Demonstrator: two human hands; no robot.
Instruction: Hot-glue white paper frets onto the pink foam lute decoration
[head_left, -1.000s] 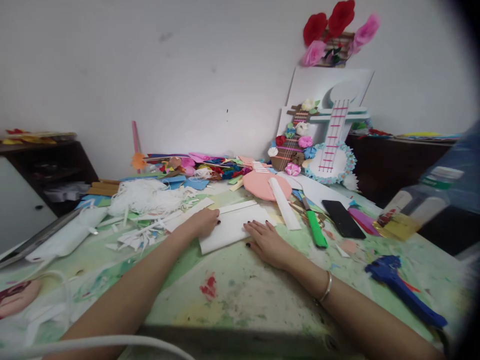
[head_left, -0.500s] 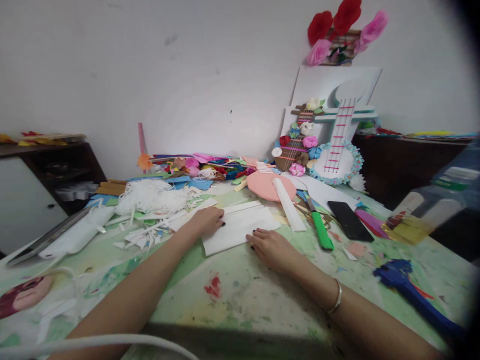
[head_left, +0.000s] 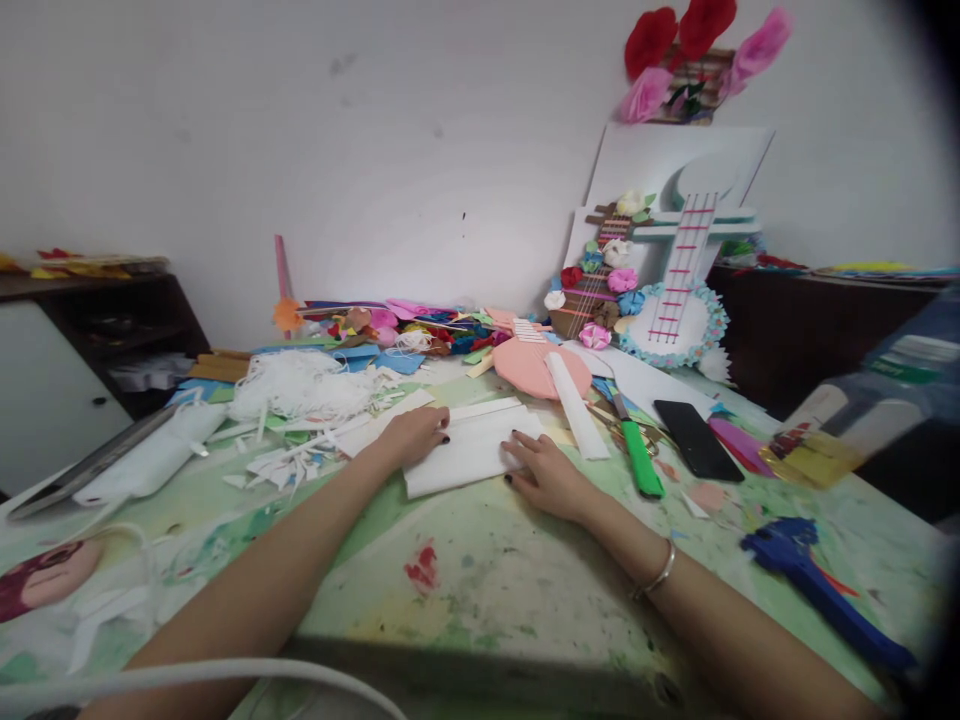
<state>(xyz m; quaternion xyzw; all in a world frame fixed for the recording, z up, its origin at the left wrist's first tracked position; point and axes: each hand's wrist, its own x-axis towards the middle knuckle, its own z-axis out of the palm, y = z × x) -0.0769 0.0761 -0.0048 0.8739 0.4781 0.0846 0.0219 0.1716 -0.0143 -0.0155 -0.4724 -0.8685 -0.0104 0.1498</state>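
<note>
A folded sheet of white paper [head_left: 466, 458] lies on the paint-stained table between my two hands. At its left end my left hand [head_left: 415, 434] has curled fingers at the far edge and the thumb on top, gripping the sheet. My right hand [head_left: 553, 476] rests on the right end and near edge of the paper, fingers spread apart. A narrow white strip [head_left: 577, 408] lies beyond my right hand, across a pink round cardboard piece [head_left: 517, 365].
A green-handled knife [head_left: 642, 458], black phone [head_left: 697, 440], blue glue gun [head_left: 817, 585] and plastic bottle [head_left: 862, 410] lie to the right. White shreds [head_left: 300, 388] and a white power bank-like object [head_left: 154, 455] are left. Decorated paper instruments [head_left: 671, 310] lean on the wall.
My right hand has shifted slightly forward over the paper, its fingers spreading further apart. The paper's near edge sits a little farther away. My left hand stays at the left end.
</note>
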